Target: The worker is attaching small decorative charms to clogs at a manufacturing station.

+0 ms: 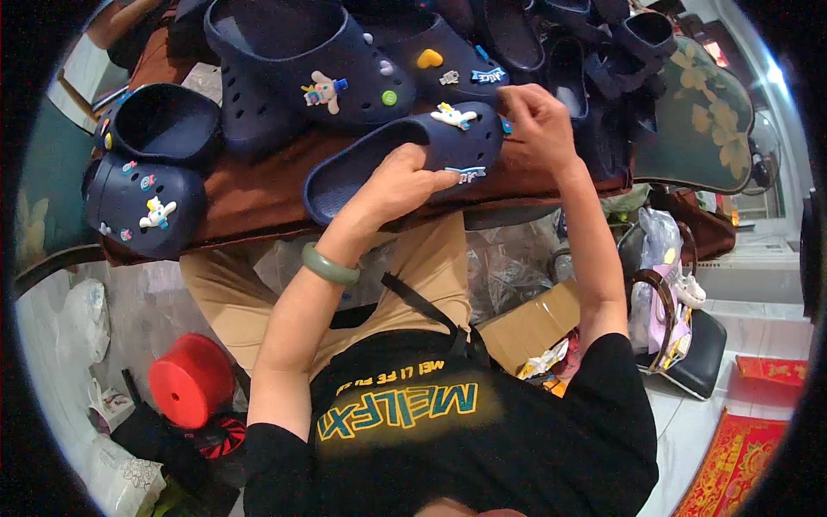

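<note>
A navy blue clog point(362, 164) lies tilted at the near edge of the brown-covered table, its toe to the right. My left hand point(401, 185) grips it, with fingers in its opening and the index finger by a blue-and-white charm point(466, 175). A white figure charm point(454, 115) sits on the clog's upper. At the toe my right hand point(541, 125) is closed in a pinch; what its fingertips hold, if anything, is hidden. Close beside them shows a small blue charm point(506, 127). Behind stands a larger navy clog point(301, 69) with several charms.
Two more navy clogs point(155, 194) with charms rest at the table's left end. Dark shoes point(594, 77) crowd the back right. Below the brown cloth point(258, 215) are a cardboard box point(534, 323), a red round stool point(191, 379) and a black chair seat point(693, 353).
</note>
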Tool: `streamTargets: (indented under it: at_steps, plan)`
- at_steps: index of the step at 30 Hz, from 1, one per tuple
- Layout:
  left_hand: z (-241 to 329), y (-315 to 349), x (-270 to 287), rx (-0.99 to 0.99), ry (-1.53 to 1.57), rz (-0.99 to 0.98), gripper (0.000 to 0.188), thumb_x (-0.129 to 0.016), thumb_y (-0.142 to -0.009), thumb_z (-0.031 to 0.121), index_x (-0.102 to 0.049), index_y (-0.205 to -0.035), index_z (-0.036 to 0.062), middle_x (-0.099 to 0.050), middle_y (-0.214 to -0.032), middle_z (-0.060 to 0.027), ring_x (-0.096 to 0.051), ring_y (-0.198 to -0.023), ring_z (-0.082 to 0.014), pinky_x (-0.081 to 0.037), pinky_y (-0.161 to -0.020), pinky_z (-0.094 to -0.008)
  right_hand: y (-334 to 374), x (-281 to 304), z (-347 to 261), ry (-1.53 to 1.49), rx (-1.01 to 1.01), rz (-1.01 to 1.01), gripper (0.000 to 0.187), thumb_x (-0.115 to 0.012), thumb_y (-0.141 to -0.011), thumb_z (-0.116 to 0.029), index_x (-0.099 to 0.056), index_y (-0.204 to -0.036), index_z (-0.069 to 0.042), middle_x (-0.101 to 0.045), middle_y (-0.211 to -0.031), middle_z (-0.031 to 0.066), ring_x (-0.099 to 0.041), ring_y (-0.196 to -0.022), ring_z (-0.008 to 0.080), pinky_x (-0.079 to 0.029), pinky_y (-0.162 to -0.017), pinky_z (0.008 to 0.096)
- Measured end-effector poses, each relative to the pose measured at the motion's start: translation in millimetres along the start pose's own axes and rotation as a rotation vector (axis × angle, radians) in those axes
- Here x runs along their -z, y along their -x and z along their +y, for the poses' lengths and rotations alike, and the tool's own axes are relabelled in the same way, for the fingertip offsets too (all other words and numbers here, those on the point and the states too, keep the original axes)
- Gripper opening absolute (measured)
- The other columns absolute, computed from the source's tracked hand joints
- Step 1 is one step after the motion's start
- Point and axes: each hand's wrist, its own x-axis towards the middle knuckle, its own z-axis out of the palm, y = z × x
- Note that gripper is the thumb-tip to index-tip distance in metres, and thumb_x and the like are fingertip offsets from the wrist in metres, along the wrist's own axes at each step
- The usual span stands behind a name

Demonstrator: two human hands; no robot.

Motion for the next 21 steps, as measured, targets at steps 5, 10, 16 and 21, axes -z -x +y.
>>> streamTargets:
  at_steps: [5, 10, 16, 21]
  plan:
    - [10, 1, 3, 0.132, 0.003, -0.008, 0.034, -0.07, -0.081, 0.017, -0.065, -0.106, -0.0059, -0.066, -0.099, -0.0067, -0.058, -0.089, -0.0134, -0.046, -0.081, -0.0283, 38, -1, 79, -0.251, -0.551, 0.215, 0.022, -0.066, -0.09, -0.019, -0.072, -0.101, -0.001, -0.072, -0.088, 0.0036, -0.061, -0.075, 0.0079, -0.049, -0.07, 0.0251]
    - [15, 2, 1, 0.109, 0.1, -0.013, 0.04, -0.072, -0.081, 0.017, -0.061, -0.113, -0.0058, -0.065, -0.106, -0.0073, -0.058, -0.095, -0.0138, -0.046, -0.085, -0.0281, 59, -28, 83, -0.239, -0.321, 0.061, 0.031, -0.074, -0.085, -0.021, -0.069, -0.11, -0.004, -0.068, -0.098, 0.004, -0.062, -0.085, 0.0112, -0.049, -0.075, 0.027]
    - [17, 3, -1, 0.114, 0.131, 0.002, 0.052, -0.073, -0.081, 0.013, -0.053, -0.124, -0.0071, -0.062, -0.118, -0.0105, -0.058, -0.105, -0.0162, -0.045, -0.094, -0.0295, 55, -45, 61, -0.026, -0.227, 0.232, 0.021, -0.07, -0.087, -0.015, -0.07, -0.106, -0.004, -0.067, -0.096, 0.0072, -0.063, -0.089, 0.0148, -0.05, -0.077, 0.0283]
    - [18, 4, -3, 0.057, 0.21, 0.009, 0.055, -0.073, -0.08, 0.012, -0.051, -0.127, -0.0075, -0.061, -0.121, -0.0124, -0.058, -0.109, -0.0184, -0.044, -0.097, -0.0305, 63, -47, 16, -0.534, -0.341, 0.412, 0.017, -0.069, -0.086, -0.007, -0.07, -0.103, -0.004, -0.066, -0.099, 0.0051, -0.063, -0.09, 0.012, -0.051, -0.077, 0.0253]
